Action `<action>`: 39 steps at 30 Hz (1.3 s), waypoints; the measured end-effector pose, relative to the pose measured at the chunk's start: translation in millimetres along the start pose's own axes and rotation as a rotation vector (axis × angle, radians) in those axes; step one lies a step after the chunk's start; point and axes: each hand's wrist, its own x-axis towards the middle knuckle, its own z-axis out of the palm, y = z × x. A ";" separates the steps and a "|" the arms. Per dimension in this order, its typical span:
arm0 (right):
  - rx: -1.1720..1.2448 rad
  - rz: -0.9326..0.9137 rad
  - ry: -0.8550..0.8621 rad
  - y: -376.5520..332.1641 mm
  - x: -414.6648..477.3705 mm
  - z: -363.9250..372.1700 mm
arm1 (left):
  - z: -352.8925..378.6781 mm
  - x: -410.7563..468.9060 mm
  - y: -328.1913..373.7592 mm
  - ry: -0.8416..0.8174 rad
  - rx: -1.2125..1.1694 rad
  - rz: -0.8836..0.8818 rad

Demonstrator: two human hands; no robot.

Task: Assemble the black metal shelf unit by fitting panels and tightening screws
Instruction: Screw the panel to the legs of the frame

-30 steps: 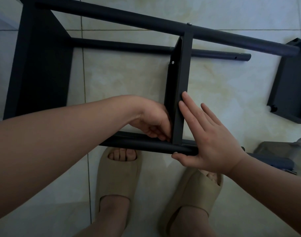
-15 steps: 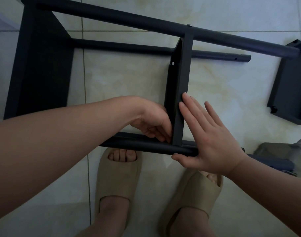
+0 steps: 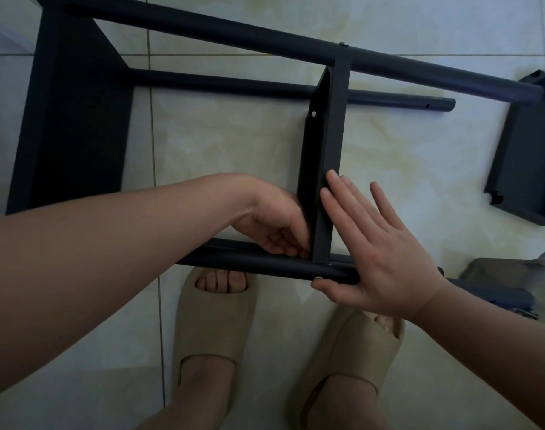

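Observation:
The black shelf frame lies on its side on the tiled floor. A narrow middle panel (image 3: 330, 144) spans from the far tube (image 3: 234, 32) to the near tube (image 3: 249, 265). My left hand (image 3: 271, 221) reaches to the inside corner where this panel meets the near tube, with its fingers curled; whatever they pinch is hidden. My right hand (image 3: 379, 252) presses straight fingers flat against the panel's right face, its thumb under the near tube. A screw head (image 3: 344, 44) shows at the panel's far end.
A wide black end panel (image 3: 76, 125) closes the frame at the left, and a lower tube (image 3: 218, 83) runs behind. A loose black panel (image 3: 525, 162) lies at the right. My feet in beige slippers (image 3: 215, 315) stand just under the near tube.
Almost nothing: my right hand's fingers have spread slightly on the panel. My left hand stays at the same corner.

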 end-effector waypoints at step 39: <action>0.050 -0.009 -0.012 1.0 -0.1 0.4 | -10.9 6.4 6.5 -0.085 0.108 -0.057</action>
